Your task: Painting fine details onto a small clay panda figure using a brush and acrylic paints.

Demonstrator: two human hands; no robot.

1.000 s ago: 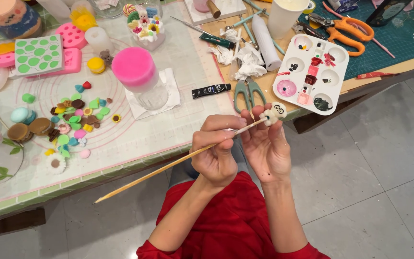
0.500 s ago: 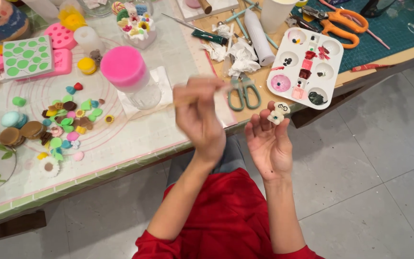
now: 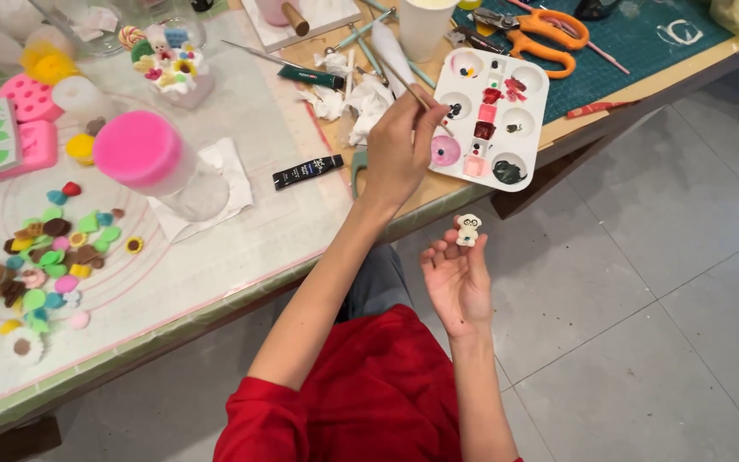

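Pinched between the fingertips of the right hand [image 3: 455,278], a small clay figurine [image 3: 469,229] stands upright, held out over the grey tiled floor [image 3: 643,299] just off the table's near edge. Its palm faces up, fingers curled lightly round the base. At about eleven o'clock from it, the left hand [image 3: 404,150] is closed round a thin paintbrush [image 3: 416,94], whose tip reaches into the white paint palette [image 3: 491,115] near a well with a dark dab.

Judging by the work, painting is partly done: the figurine already carries dark marks like spectacles or eyes on its cream head, while the body looks mostly bare and pale. More colour seems to be wanted, since the brush is at the paint, not at the piece. Several palette wells hold red, pink and dark green, others are bare.

Farther out, at nine o'clock from the brush hand, a black paint tube [image 3: 307,171] lies on the table; beyond it a clear jar with a pink lid [image 3: 143,154] and a scatter of small coloured clay pieces [image 3: 57,257]. Orange scissors [image 3: 540,32] rest on the green cutting mat [image 3: 643,51] at one o'clock
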